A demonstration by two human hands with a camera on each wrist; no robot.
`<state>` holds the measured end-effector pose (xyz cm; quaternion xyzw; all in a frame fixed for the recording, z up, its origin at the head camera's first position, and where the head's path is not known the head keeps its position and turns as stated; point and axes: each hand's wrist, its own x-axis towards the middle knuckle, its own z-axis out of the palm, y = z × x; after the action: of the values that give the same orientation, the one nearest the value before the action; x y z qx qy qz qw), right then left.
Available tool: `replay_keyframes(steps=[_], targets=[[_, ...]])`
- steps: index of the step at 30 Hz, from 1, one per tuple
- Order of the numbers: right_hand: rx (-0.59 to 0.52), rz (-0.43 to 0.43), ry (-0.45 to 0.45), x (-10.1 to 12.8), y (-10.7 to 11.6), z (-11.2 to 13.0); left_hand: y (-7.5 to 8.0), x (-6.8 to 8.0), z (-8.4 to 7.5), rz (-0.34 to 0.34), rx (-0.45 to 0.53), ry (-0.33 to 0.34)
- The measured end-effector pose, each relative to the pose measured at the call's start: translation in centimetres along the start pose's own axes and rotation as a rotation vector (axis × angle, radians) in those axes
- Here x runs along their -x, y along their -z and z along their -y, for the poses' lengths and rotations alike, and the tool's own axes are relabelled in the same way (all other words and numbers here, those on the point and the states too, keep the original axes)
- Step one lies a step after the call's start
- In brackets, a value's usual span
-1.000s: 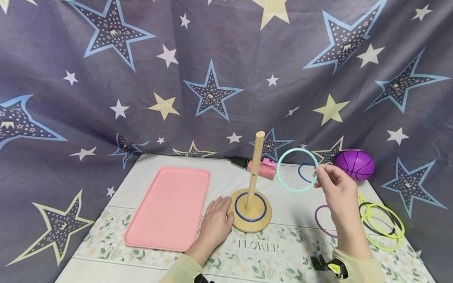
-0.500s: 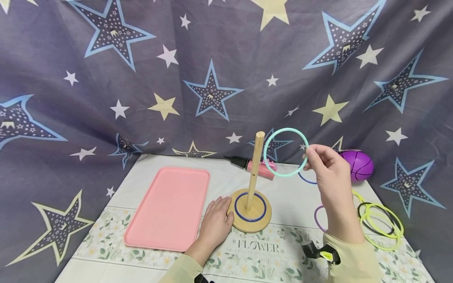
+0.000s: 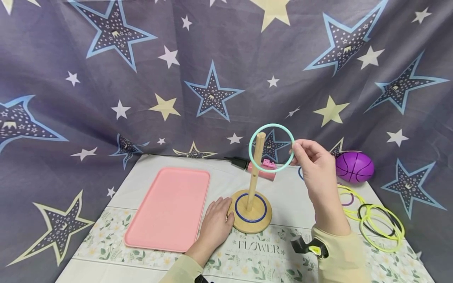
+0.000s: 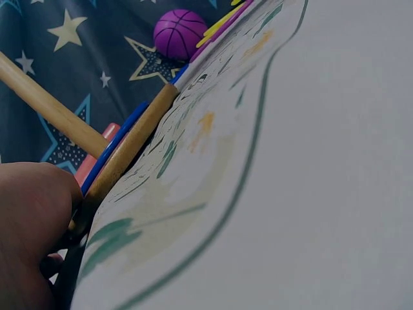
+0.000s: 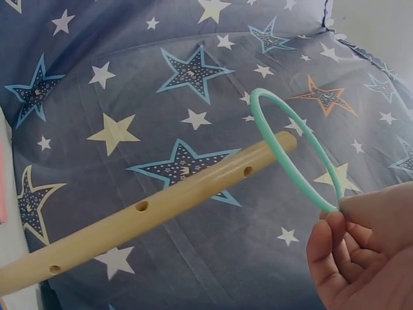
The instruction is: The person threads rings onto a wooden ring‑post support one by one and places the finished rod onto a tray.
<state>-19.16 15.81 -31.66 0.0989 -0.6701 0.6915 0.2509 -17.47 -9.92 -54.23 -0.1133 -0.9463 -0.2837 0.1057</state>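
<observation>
My right hand [image 3: 315, 169] pinches a mint-green ring [image 3: 272, 125] by its right side, between thumb and fingers. The ring hangs tilted at the top of a wooden post [image 3: 254, 177]; the post's tip shows inside it in both the head and right wrist views. Around the foot of the post, a dark blue ring [image 3: 251, 221] lies on the round wooden base [image 3: 247, 228]. My left hand [image 3: 216, 220] rests palm down on the table with fingers extended, thumb at the base's left edge. Close up, the left wrist view shows the hand against the base [image 4: 132, 152].
A pink tray [image 3: 166, 212] lies left of the base. Behind the post are a pink cylinder with a black tapered end [image 3: 240, 162] and a small pink block [image 3: 268, 162]. Yellow rings [image 3: 383, 250], a purple ring [image 3: 348, 203] and a purple ball [image 3: 354, 167] sit on the right.
My right hand has carried the mint-green ring leftward and up, from right of the post to the post's top. My left hand has stayed beside the base.
</observation>
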Motion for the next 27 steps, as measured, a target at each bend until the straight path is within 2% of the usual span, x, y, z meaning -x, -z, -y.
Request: replay_keyframes(steps=[12, 27], targets=[[0.066, 0.017, -0.054, 0.3, -1.1, -1.1, 0.0, 0.0, 0.0, 0.001, 0.004, -0.006], [0.107, 0.039, -0.131, 1.2, -1.1, -3.6, 0.0, 0.1, 0.0, -0.007, 0.008, -0.008]])
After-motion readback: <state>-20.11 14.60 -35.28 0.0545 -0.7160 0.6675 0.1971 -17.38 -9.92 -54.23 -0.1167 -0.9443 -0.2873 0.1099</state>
